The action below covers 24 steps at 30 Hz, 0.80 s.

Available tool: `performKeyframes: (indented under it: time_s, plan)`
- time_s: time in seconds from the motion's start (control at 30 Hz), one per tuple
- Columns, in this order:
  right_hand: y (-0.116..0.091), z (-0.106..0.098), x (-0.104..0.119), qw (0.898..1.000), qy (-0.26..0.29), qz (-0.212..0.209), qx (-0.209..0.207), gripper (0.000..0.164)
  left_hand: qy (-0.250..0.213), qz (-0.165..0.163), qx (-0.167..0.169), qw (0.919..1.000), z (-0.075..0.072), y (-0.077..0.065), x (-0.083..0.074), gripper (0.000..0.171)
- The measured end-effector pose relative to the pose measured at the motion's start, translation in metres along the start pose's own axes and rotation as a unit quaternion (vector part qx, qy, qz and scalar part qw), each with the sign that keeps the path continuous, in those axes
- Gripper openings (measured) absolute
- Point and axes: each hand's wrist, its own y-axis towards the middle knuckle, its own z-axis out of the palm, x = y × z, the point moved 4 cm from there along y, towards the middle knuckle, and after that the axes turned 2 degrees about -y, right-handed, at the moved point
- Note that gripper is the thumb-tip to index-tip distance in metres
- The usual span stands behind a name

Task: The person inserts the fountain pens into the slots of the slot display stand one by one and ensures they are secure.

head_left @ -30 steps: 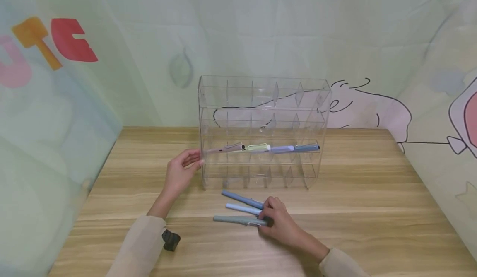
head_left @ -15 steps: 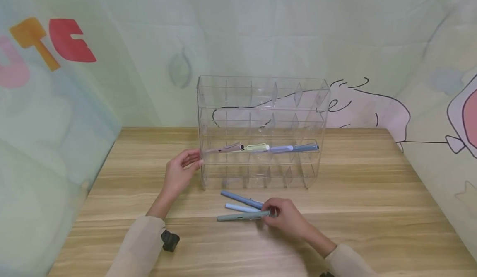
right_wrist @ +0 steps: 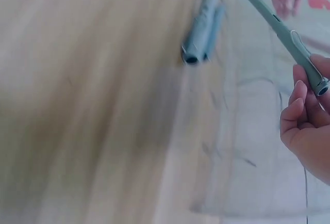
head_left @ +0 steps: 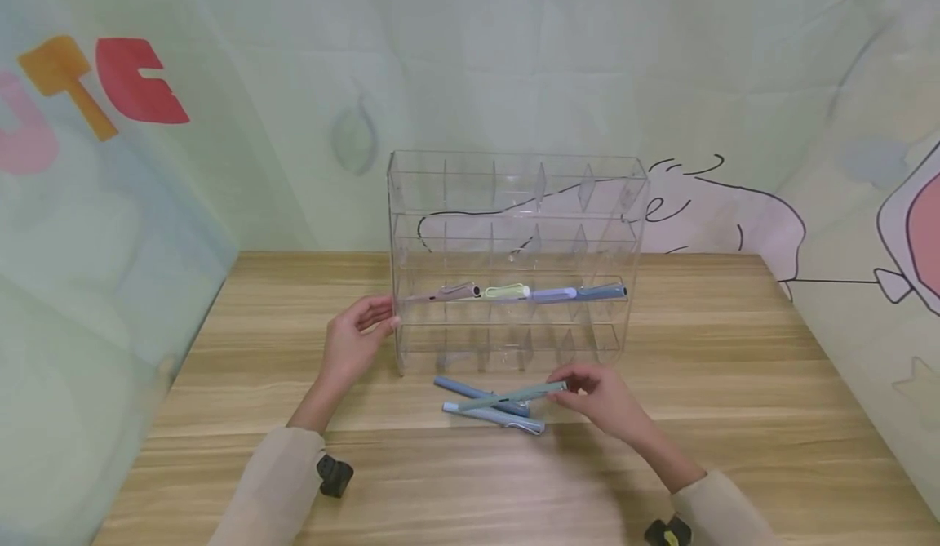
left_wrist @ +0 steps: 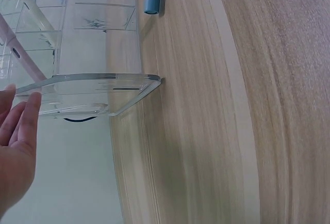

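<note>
The right hand holds the grey-green clip pen by its cap end, thumb and fingers closed in a narrow pinch; the pen is raised at that end, its barrel crossing above the dark blue pen and toward the light blue pen, which both lie on the wooden desk before the organizer's front edge. The left hand touches the left side panel of the clear acrylic organizer with loose fingers; how firmly, I cannot tell; the organizer stands toward the desk's far edge, a row of capped pens on its third tier from the top. The step in hand seems to be lifting the grey-green pen; the next move would call for keeping that pinch steady and the free end clear of the blue pens.
</note>
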Motion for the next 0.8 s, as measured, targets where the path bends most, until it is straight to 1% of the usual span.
performKeyframes:
  time_s: [0.13, 0.23, 0.3, 0.43, 0.5, 0.57, 0.7, 0.8]
  plan:
    - [-0.001, -0.022, -0.001, 0.999, 0.023, 0.039, -0.013, 0.016, 0.0, 0.0, -0.001, 1.0, 0.0, 0.0, 0.0, 0.027]
    - [-0.002, -0.038, -0.002, 0.997, 0.045, 0.057, -0.025, 0.02, -0.002, 0.0, -0.001, 1.0, 0.0, 0.0, 0.0, 0.027]
    - [-0.003, -0.048, -0.002, 0.996, 0.061, 0.049, -0.038, 0.02, -0.004, 0.0, 0.0, 1.0, 0.0, 0.0, 0.0, 0.027]
    - [-0.004, -0.068, 0.002, 0.994, 0.079, 0.017, -0.073, 0.018, -0.005, 0.001, 0.002, 1.0, 0.0, -0.001, 0.0, 0.027]
    - [-0.004, -0.078, 0.005, 0.992, 0.083, 0.004, -0.093, 0.016, -0.004, 0.002, 0.002, 1.0, 0.0, 0.0, 0.0, 0.027]
    - [-0.006, -0.088, 0.007, 0.99, 0.078, -0.002, -0.116, 0.014, -0.002, 0.002, 0.001, 1.0, 0.0, 0.0, 0.0, 0.027]
    - [-0.009, -0.11, 0.011, 0.983, 0.088, -0.008, -0.163, 0.009, -0.001, 0.001, 0.0, 1.0, 0.0, 0.0, -0.001, 0.027]
    - [-0.01, -0.123, 0.013, 0.976, 0.107, -0.021, -0.19, 0.01, -0.001, -0.001, 0.001, 1.0, 0.0, 0.0, -0.001, 0.027]
